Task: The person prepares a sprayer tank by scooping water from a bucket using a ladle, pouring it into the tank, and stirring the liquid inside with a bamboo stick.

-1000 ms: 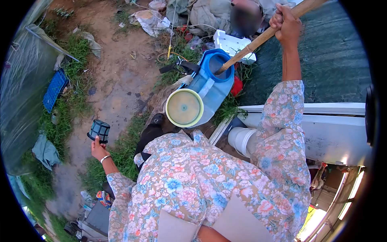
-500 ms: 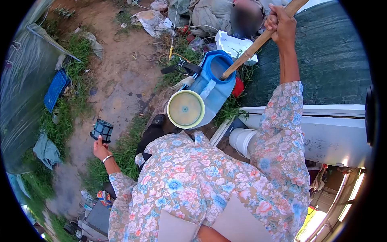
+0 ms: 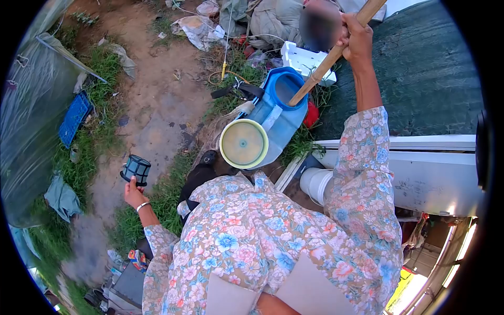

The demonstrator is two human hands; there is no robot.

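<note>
My right hand (image 3: 358, 38) is wrapped around a long wooden pole (image 3: 328, 62), its lower end inside the round opening of a blue backpack sprayer tank (image 3: 281, 134). Liquid seems to show in that opening, but the pole's tip is hidden. A round part with a pale yellow rim (image 3: 243, 144) sits at the tank's near end, and black straps (image 3: 239, 91) lie at its left side. Away to the left, my left hand (image 3: 135, 194) grips a dark mesh strainer basket (image 3: 136, 169) by its lower edge, holding it above the ground.
Behind the tank are a white foam box (image 3: 304, 60) and bundled sacks (image 3: 275, 23). A white bucket (image 3: 316, 185) stands by the pale ledge at right. Dark green sheeting (image 3: 409, 79) borders the right. A blue crate (image 3: 75, 118) lies in grass at left.
My right hand has moved slightly left and down, and the pole with it, still inside the tank. My left hand and the strainer basket have barely shifted.
</note>
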